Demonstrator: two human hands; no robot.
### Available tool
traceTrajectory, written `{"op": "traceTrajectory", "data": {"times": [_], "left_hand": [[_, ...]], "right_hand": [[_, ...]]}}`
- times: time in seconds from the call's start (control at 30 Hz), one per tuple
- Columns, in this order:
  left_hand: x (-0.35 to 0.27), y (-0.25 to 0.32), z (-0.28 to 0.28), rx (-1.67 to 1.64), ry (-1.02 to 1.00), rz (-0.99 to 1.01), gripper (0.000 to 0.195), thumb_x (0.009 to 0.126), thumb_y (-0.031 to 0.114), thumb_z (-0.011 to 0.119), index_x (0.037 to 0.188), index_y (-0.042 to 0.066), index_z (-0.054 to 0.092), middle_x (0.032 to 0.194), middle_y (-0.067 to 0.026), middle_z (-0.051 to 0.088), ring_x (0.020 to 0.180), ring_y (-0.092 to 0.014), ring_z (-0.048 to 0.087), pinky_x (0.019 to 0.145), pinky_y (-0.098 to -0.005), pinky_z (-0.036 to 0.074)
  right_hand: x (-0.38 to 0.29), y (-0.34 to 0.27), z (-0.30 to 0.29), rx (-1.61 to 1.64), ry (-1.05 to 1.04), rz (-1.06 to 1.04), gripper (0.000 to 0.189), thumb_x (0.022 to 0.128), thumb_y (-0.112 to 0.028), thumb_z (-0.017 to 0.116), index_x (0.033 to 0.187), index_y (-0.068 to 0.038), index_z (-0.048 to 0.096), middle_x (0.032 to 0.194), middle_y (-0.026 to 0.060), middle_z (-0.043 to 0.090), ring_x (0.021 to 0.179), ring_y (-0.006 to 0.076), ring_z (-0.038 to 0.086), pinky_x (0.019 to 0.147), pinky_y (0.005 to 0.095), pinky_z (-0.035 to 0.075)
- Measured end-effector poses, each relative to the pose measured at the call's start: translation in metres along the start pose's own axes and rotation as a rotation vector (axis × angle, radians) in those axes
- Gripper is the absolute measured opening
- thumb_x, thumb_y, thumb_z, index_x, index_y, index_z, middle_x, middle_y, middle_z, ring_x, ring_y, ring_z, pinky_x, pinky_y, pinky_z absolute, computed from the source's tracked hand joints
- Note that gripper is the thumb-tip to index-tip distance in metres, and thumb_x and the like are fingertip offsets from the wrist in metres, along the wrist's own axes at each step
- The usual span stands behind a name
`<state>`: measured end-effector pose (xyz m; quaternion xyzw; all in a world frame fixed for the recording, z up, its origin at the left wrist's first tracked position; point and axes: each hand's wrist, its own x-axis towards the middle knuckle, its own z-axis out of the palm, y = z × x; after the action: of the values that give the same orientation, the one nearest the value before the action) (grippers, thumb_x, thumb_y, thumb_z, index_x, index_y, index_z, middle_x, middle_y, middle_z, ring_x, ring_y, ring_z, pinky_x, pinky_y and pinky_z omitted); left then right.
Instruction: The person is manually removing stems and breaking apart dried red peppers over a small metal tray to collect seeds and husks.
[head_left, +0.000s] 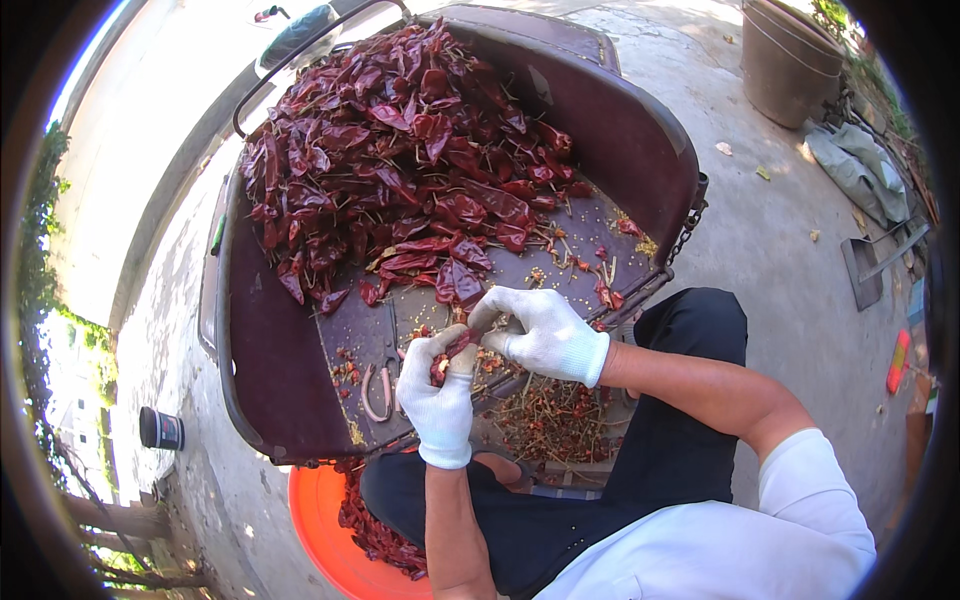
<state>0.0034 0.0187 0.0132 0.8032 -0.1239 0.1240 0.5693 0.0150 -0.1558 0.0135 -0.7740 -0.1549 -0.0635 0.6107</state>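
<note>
My left hand (439, 397), in a white knitted glove, is closed around a dried red chili pepper (455, 343). My right hand (536, 330), gloved the same way, has its fingertips at the upper end of that pepper; whether they pinch part of it is hard to tell. Both hands are above the near edge of a maroon metal cart bed (277, 360). Beyond them rises a big heap of dried red chili peppers (390, 150). Scissors with pink handles (386, 394) lie on the bed beside my left hand, among scattered yellow seeds and red scraps.
An orange tub (319, 517) holding red chili pieces stands below the cart at left. Stems and scraps (559, 420) are piled between my legs. A chain (684, 236) hangs at the cart's right corner. A brown bucket (791, 64), metal dustpan (870, 270) and black pail (161, 429) stand around.
</note>
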Motion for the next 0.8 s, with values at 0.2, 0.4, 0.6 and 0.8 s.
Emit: {"op": "traceTrajectory", "data": {"times": [0.2,0.4,0.6,0.8], "left_hand": [[-0.005,-0.005,-0.019,-0.146,0.157,-0.155,0.014,0.091,0.006,0.067,0.102,-0.001,0.067,0.072,0.0015,0.057,0.05,-0.002,0.044,0.045,-0.0187,0.032],[-0.058,0.01,-0.116,0.314,0.546,-0.193,0.016,0.088,0.0,0.066,0.103,-0.004,0.066,0.084,-0.0051,0.063,0.065,-0.01,0.055,0.061,-0.0242,0.045],[-0.156,-0.025,-0.216,1.28,0.348,-0.139,0.025,0.09,0.003,0.063,0.113,-0.006,0.066,0.095,-0.0116,0.068,0.089,-0.021,0.066,0.082,-0.0343,0.052],[-0.168,-0.024,-0.218,0.861,0.501,-0.28,0.035,0.088,0.014,0.066,0.119,-0.004,0.066,0.109,-0.0158,0.069,0.098,-0.026,0.066,0.089,-0.0375,0.051]], "right_hand": [[0.017,0.013,-0.015,-0.144,-0.168,-0.036,0.021,0.086,-0.008,0.063,0.106,-0.007,0.068,0.1,0.0146,0.072,0.092,0.0293,0.071,0.081,0.0374,0.055],[0.035,0.04,-0.01,-0.87,-0.088,-0.273,0.032,0.088,-0.015,0.059,0.117,-0.023,0.068,0.096,0.009,0.068,0.091,0.0286,0.068,0.075,0.0422,0.051],[0.048,0.062,0.01,-1.073,-0.171,-0.271,0.037,0.088,-0.014,0.056,0.123,-0.024,0.064,0.093,0.0115,0.064,0.084,0.0284,0.066,0.069,0.041,0.05],[0.054,0.068,0.01,-1.072,-0.173,-0.274,0.017,0.084,-0.013,0.059,0.098,-0.016,0.069,0.086,0.0118,0.064,0.081,0.0303,0.067,0.068,0.0422,0.053]]}}
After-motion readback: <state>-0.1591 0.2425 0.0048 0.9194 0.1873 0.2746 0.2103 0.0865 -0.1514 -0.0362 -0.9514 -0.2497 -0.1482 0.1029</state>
